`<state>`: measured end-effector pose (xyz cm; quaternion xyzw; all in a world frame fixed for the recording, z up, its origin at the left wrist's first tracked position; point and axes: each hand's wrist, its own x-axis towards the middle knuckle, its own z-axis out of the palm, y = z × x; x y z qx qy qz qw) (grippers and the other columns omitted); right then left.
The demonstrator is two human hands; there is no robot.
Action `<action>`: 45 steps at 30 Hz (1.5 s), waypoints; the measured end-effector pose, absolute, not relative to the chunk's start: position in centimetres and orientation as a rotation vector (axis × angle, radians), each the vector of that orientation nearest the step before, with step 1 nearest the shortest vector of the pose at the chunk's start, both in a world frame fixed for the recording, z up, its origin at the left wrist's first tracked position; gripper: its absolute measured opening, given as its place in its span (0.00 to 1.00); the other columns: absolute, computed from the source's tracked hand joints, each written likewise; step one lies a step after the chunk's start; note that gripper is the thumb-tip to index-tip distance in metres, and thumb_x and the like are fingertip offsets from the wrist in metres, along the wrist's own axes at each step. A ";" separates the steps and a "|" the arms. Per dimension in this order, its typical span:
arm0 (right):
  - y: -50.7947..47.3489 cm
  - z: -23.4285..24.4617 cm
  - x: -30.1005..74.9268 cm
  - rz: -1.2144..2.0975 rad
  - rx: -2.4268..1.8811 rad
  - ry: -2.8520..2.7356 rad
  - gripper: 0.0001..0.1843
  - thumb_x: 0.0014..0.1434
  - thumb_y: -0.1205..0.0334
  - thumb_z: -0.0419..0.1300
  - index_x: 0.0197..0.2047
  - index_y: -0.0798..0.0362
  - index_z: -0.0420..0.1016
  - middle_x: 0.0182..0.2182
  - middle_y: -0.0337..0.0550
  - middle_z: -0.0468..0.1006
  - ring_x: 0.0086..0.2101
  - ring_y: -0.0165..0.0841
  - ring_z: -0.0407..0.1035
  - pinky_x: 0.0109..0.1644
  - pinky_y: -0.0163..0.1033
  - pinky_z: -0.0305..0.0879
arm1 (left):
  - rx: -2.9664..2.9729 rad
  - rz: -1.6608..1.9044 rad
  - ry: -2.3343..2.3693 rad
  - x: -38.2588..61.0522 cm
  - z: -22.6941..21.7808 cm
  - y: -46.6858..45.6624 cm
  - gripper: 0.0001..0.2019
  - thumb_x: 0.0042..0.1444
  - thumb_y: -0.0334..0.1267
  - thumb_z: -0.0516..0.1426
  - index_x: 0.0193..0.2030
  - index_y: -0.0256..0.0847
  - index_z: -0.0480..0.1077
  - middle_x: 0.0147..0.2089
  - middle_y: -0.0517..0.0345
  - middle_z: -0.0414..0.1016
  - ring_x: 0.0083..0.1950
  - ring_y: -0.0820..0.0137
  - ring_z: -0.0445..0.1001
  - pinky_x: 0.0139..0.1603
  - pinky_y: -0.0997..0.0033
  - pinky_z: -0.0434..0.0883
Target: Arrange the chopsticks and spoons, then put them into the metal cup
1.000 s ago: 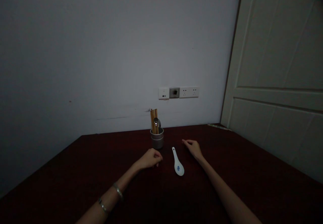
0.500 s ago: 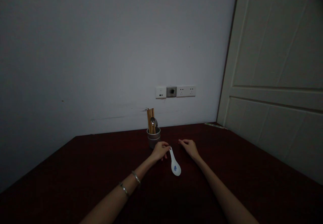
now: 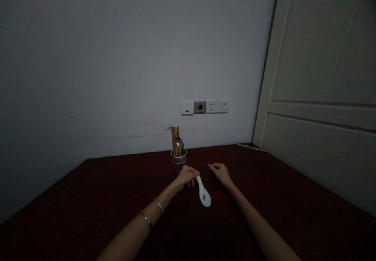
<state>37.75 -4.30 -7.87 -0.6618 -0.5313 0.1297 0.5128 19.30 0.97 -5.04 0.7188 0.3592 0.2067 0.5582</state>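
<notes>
A white soup spoon [image 3: 205, 198] with a blue mark in its bowl points toward me, its handle running up and to the left. My left hand [image 3: 188, 175] pinches the tip of that handle between thumb and finger, the other fingers curled below. To the right of the spoon, my right hand [image 3: 221, 173] rests on the table with its fingers curled together and nothing visible in them. Just behind my left hand stands a metal cup [image 3: 179, 161], its lower part partly covered by the hand. Wooden chopsticks [image 3: 175, 139] and a metal spoon [image 3: 178, 140] stick up out of it.
The dark red table [image 3: 132, 182] meets a pale wall [image 3: 117, 65] at the back. Sockets and switches [image 3: 216, 106] are set in the wall above it. A white panelled door [image 3: 317, 88] stands along the right side.
My left thumb has closed over the handle tip, hiding the small hole seen there before. The spoon has shifted slightly toward me. My right hand is nearly still.
</notes>
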 end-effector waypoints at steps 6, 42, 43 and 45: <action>-4.4 -7.7 37.7 0.319 -1.596 -1.275 0.22 0.49 0.46 0.52 0.24 0.56 0.76 0.26 0.46 0.78 0.32 0.39 0.71 0.35 0.37 0.60 | 1.680 0.578 0.818 18.0 -2.2 -0.2 0.08 0.49 0.35 0.55 0.28 0.31 0.69 0.20 0.62 0.68 0.11 0.83 0.59 0.09 0.82 0.53; -7.7 2.6 26.8 1.161 -1.546 -1.430 0.13 0.44 0.55 0.62 0.23 0.60 0.75 0.23 0.45 0.75 0.21 0.26 0.66 0.18 0.29 0.66 | 1.652 1.281 0.944 9.2 3.7 0.8 0.12 0.49 0.41 0.55 0.32 0.32 0.69 0.12 0.68 0.61 0.09 0.82 0.53 0.09 0.82 0.49; -7.7 2.8 27.2 1.115 -1.547 -1.414 0.13 0.44 0.56 0.62 0.23 0.59 0.75 0.22 0.44 0.75 0.21 0.25 0.66 0.19 0.29 0.66 | 1.650 1.265 0.935 9.2 3.7 0.9 0.12 0.49 0.42 0.55 0.32 0.32 0.69 0.12 0.67 0.61 0.09 0.81 0.55 0.09 0.82 0.50; -7.6 3.3 28.0 0.994 -1.546 -1.378 0.13 0.44 0.56 0.61 0.24 0.59 0.76 0.21 0.43 0.74 0.21 0.26 0.65 0.18 0.29 0.66 | 1.651 1.209 0.905 9.1 3.6 1.2 0.13 0.50 0.42 0.54 0.33 0.32 0.68 0.12 0.66 0.63 0.10 0.79 0.59 0.09 0.82 0.53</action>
